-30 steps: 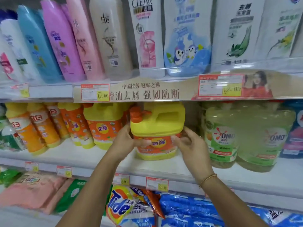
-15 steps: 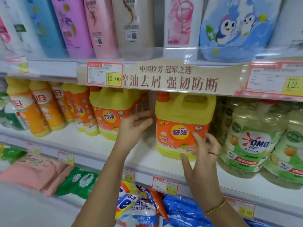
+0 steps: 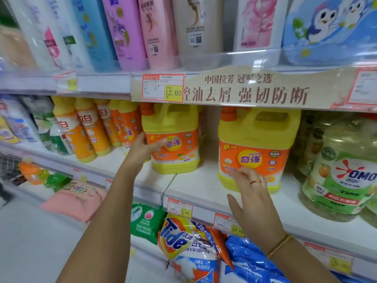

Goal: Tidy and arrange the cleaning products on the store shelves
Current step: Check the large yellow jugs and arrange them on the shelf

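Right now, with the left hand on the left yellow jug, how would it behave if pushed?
Likely stiff: the left yellow jug has a moulded plastic body. Its broad flat base suggests sliding, not tipping. Probably heavy, given its bulk.

light: bright, even | shadows: soft beneath upper shelf [image 3: 91, 86] | blur: left edge smeared | distortion: wide-angle bowing

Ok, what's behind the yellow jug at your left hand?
A sliver of a second jug shows past the right edge of the yellow jug the left hand grips. Anything further back is covered by the jug itself.
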Available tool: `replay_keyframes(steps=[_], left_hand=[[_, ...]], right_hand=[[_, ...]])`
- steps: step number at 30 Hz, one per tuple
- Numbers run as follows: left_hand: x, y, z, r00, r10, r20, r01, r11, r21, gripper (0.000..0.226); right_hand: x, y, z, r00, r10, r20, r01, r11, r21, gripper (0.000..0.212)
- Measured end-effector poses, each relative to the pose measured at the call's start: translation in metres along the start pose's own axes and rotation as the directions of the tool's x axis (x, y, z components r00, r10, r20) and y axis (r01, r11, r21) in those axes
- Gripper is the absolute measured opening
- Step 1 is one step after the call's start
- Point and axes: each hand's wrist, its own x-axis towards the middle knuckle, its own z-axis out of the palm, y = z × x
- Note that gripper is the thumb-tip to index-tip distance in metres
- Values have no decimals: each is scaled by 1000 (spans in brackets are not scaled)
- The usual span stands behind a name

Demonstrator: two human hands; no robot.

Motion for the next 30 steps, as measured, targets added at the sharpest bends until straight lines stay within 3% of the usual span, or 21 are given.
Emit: replay_keyframes(steps=[3, 6, 11, 14, 17, 22, 26, 30], left_hand=[[-10, 4, 6, 994, 28, 109, -29, 1000, 8, 86], [-25, 10, 9, 990, 89, 113, -98, 992, 77, 94], [-74, 25, 14, 963, 243, 121, -271, 880, 390, 81], [-118, 34, 23, 946, 310, 100, -323, 858, 398, 65], [-154, 48, 27, 903, 395, 171, -430, 808, 404, 60], [-211, 86, 31, 840, 462, 283, -541, 742, 396, 69], [-252, 129, 47, 795, 514, 321, -601, 741, 301, 61], [-286, 175, 78, 801, 511, 310, -576, 799, 172, 63]], right_hand=[[0, -4, -3, 999, 36, 25, -37, 998, 43, 52], [-1, -10, -11, 996, 50, 69, -54, 997, 51, 54], [-17, -19, -31, 976, 100, 195, -116, 991, 71, 68], [-34, -30, -49, 960, 123, 252, -168, 972, 163, 73], [-48, -42, -69, 939, 190, 288, -264, 933, 246, 77], [-74, -57, -112, 950, 237, 202, -305, 841, 447, 71], [-101, -65, -157, 969, 220, 109, -243, 800, 548, 43], [-119, -71, -211, 975, 207, -78, -111, 762, 638, 51]])
